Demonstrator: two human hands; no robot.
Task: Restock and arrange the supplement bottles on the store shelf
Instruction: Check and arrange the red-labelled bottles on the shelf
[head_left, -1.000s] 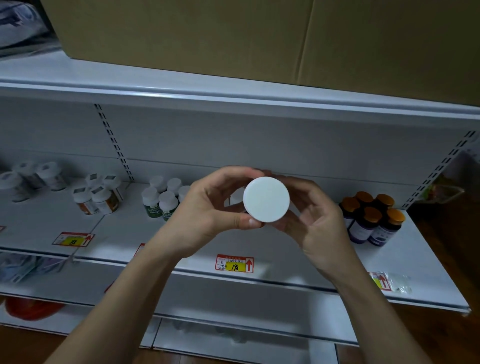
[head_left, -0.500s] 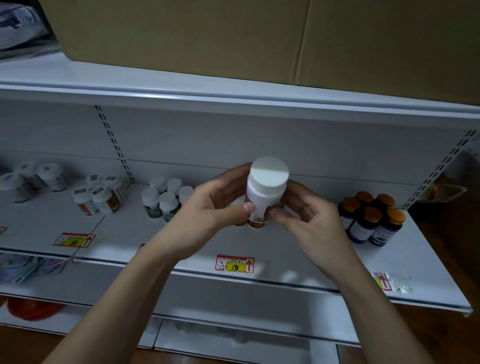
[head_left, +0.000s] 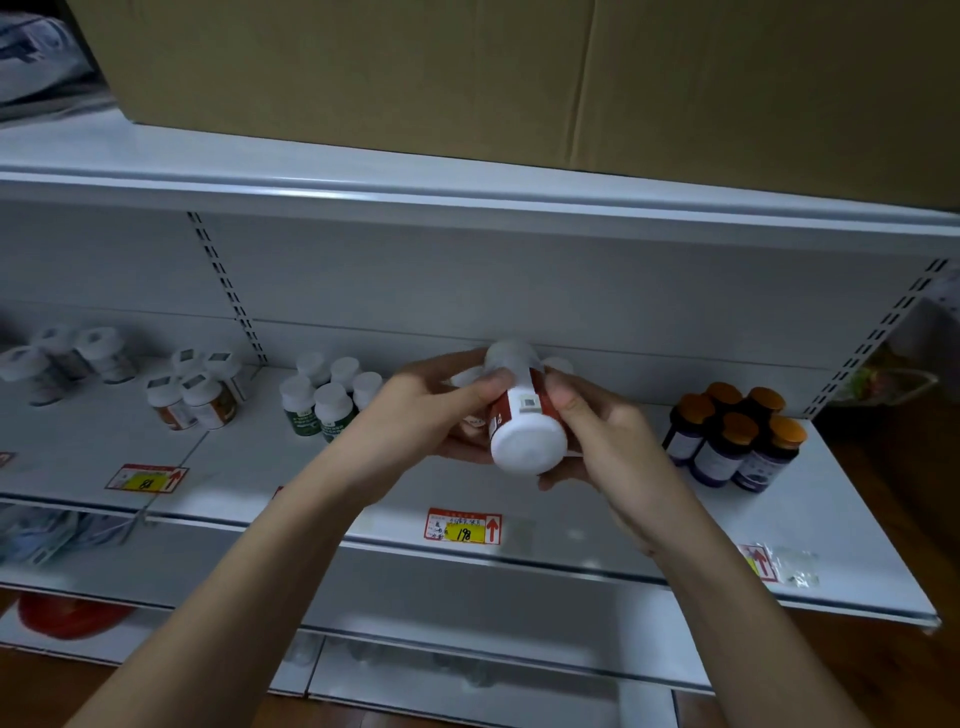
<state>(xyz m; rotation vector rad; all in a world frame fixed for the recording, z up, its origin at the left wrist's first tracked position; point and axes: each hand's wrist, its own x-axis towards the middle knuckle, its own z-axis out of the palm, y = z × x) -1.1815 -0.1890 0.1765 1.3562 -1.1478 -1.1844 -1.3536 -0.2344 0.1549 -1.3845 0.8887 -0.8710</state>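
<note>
- A white metal store shelf (head_left: 613, 499) is seen under dim light, with a large cardboard box (head_left: 519, 78) resting on the shelf board above it.
- A white bottle with a red label (head_left: 522, 415) is held above the middle of the shelf — tilted, its white flat end turned toward the camera, its far end pointing at the back panel.
- The bottle is gripped from the left by the left hand (head_left: 415, 421), thumb laid on the label; the grip is closed on it.
- The right hand (head_left: 597, 436) is closed on the same bottle from the right, fingers curled beneath it.
- A cluster of dark bottles with orange caps (head_left: 737, 436) stands upright at the right of the shelf, packed together.
- White-capped bottles with green labels (head_left: 322, 400) are grouped just left of the hands; white bottles with orange-brown labels (head_left: 197, 395) stand further left.
- More white bottles (head_left: 62, 358) are blurred at the far left.
- A red-and-yellow price tag (head_left: 462, 527) is fixed at the shelf's front edge — "198" can be read.
- No bottle's contents can be seen.
</note>
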